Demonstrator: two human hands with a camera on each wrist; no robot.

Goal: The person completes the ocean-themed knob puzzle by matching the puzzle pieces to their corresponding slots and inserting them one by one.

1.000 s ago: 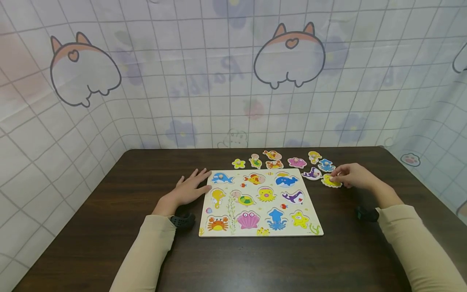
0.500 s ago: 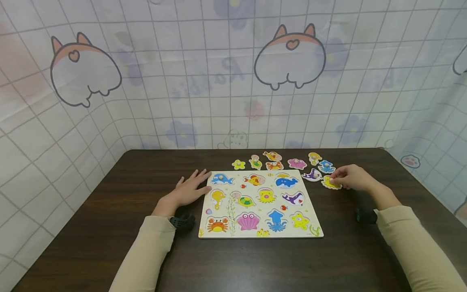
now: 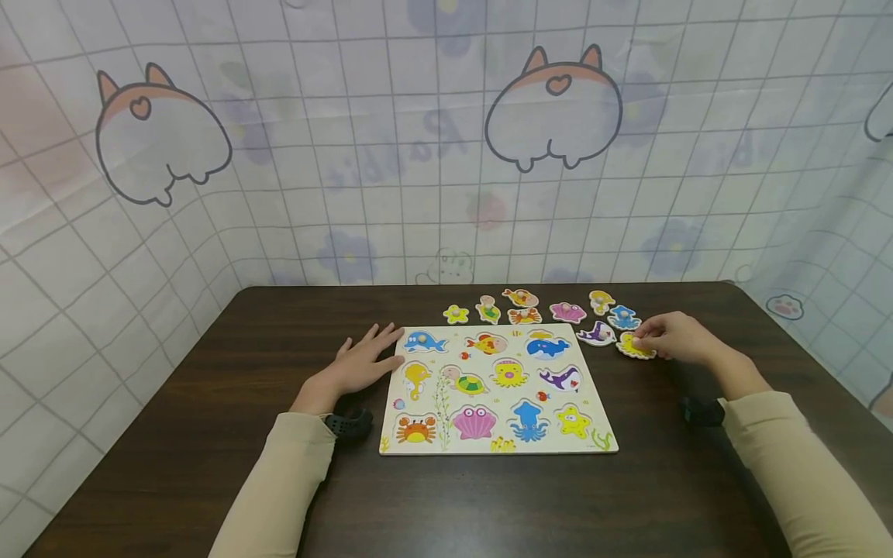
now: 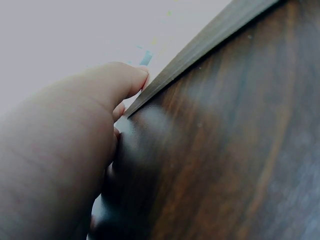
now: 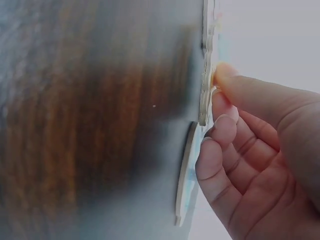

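Observation:
My left hand (image 3: 363, 363) lies with fingers spread along the left edge of a sea-animal puzzle board (image 3: 498, 446). In the left wrist view its thumb (image 4: 132, 80) touches the board's edge (image 4: 187, 60). My right hand (image 3: 675, 338) pinches the knob of a yellow puzzle piece (image 3: 636, 349), which is low over the table to the right of the board. Seen from the right wrist, the thumb (image 5: 250, 95) and index finger meet at this piece's face, and the piece's edge (image 5: 205, 95) faces the camera. A blue whale piece (image 3: 425, 341) with a knob sits in the board's top left recess.
Beside the right hand lie a blue squid piece (image 3: 624, 318) and a purple piece (image 3: 598, 334). Behind the board are a pink shell piece (image 3: 568, 312), a crab piece (image 3: 525, 316), a starfish piece (image 3: 456, 314) and several others. A patterned cloth (image 3: 349, 194) hangs behind the table.
The yellow piece in my right hand has shifted very slightly to the right. My left hand stays on the board's edge.

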